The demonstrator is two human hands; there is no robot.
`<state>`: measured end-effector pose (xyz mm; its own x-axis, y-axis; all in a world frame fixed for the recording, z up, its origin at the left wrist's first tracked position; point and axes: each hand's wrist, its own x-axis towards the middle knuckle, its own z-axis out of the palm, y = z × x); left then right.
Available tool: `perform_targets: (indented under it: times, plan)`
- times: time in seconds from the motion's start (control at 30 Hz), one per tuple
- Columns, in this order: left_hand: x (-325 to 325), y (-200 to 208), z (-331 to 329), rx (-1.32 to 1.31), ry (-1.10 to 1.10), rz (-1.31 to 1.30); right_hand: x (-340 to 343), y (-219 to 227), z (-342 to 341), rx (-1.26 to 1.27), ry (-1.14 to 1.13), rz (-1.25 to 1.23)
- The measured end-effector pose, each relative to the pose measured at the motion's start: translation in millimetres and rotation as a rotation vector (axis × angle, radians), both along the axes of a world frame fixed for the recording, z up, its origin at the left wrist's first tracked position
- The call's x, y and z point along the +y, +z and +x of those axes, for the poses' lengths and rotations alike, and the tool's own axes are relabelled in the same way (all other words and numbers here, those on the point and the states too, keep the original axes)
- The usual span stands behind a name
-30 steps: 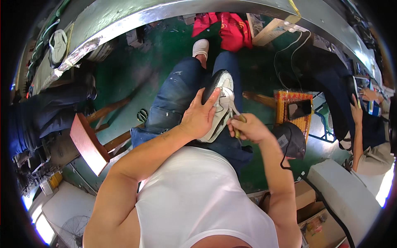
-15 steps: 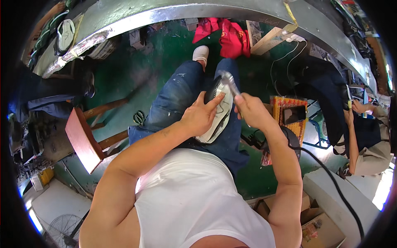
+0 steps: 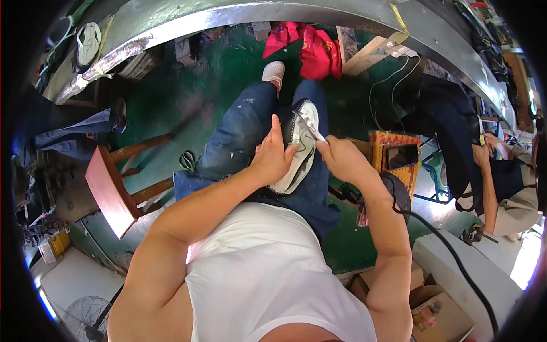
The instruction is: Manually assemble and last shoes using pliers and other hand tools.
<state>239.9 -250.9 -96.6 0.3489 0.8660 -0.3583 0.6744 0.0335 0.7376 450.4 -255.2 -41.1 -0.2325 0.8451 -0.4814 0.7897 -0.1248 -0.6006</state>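
A white shoe (image 3: pixel 297 168) with a dark stitched edge lies lengthwise across my lap, on my blue jeans. My left hand (image 3: pixel 272 155) rests along the shoe's left side, fingers stretched forward and thumb touching its face. In my closed right hand (image 3: pixel 346 161) is a slim metal hammer-like tool (image 3: pixel 311 129); its exact kind is unclear. The tool's far end lies over the upper part of the shoe, and whether it touches I cannot tell.
A metal-edged bench (image 3: pixel 228 16) curves across the far side. At left stands a wooden stool (image 3: pixel 109 191); scissors (image 3: pixel 187 160) lie near my leg. A phone (image 3: pixel 403 157) rests on a patterned seat at right, near a black cable (image 3: pixel 450 245). Another person (image 3: pixel 501 188) works far right.
The tool's head has come down and back toward me over the shoe. My left hand has drawn its index finger off the shoe's face, and its fingers now point forward.
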Motion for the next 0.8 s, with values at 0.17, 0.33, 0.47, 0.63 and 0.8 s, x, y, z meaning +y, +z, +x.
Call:
perform_targets:
  times: [0.17, 0.33, 0.47, 0.63, 0.8]
  plan:
    - [-4, 1, 1, -0.034, 0.010, -0.008, -40, -17, -14, -0.075, -0.004, 0.160]
    - [-8, -8, -43, -0.342, -0.208, -0.251, -37, -7, -19, -0.096, -0.011, 0.131]
    - [-18, -17, -41, -0.395, -0.127, -0.254, -42, 11, -28, 0.081, -0.079, 0.161]
    - [-11, -24, -40, -0.342, -0.162, -0.152, -87, -14, -27, -0.052, -0.042, 0.093]
    - [-2, -8, -35, -0.377, -0.175, -0.340, -89, -10, -26, 0.153, -0.248, 0.216]
